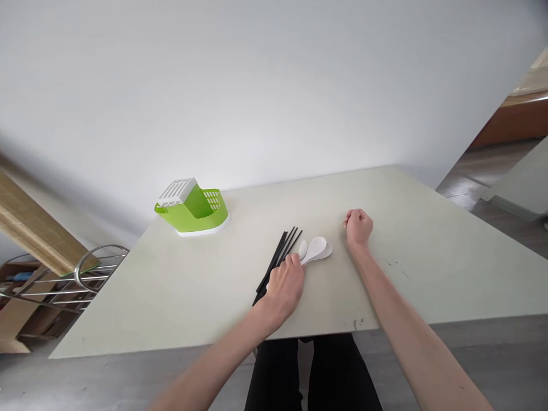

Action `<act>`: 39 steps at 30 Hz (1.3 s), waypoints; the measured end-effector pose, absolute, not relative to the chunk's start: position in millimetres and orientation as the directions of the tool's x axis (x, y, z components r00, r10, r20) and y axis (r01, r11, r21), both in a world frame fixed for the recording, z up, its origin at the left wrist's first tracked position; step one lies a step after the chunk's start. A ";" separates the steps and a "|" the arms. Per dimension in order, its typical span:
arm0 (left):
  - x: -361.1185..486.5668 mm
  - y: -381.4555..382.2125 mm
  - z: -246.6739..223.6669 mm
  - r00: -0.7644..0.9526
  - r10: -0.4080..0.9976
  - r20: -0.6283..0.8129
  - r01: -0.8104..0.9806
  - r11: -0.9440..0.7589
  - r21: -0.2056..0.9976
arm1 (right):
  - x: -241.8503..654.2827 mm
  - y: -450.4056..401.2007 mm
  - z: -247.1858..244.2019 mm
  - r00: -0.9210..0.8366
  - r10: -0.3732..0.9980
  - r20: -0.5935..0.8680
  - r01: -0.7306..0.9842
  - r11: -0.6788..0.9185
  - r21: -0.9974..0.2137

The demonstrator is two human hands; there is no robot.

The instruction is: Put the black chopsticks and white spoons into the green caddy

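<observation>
My left hand [287, 285] is closed at the handle of a white spoon [316, 246], whose bowl points to the far right. Other white spoon bowls lie close by, one [302, 250] beside my fingertips and one [327, 251] partly under the first. Several black chopsticks [274, 260] are on the table just left of that hand, their near ends partly hidden by it. Further right, my right hand [359, 227] rests on the tabletop as a fist, apart from the spoons, with nothing showing in it.
A green and white cutlery caddy [192, 208] with slots and a basket stands at the table's far left. The pale table [428, 228] meets a white wall [278, 85]. A metal rack [81, 279] is beyond the left edge.
</observation>
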State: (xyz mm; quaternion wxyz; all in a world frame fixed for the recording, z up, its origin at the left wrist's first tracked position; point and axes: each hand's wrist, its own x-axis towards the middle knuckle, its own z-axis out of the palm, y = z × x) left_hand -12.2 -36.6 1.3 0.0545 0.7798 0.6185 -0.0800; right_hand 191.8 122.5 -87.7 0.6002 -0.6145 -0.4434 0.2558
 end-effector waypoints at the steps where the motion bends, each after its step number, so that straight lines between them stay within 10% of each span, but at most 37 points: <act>1: -9.0 -35.0 -1.4 0.229 0.955 -0.188 0.971 -0.237 -0.021 | 191.6 123.0 -88.5 0.509 0.836 0.204 0.225 0.099 -0.969; 30: -36.9 -23.9 0.2 0.448 0.863 0.234 0.894 -0.429 -0.129 | 183.2 118.0 -81.3 0.547 0.826 0.134 0.156 0.057 -0.986; 39: -224.4 72.7 109.6 0.065 0.770 0.635 0.998 -0.064 -0.025 | 180.6 118.9 -81.4 0.528 0.839 0.131 0.176 0.043 -0.983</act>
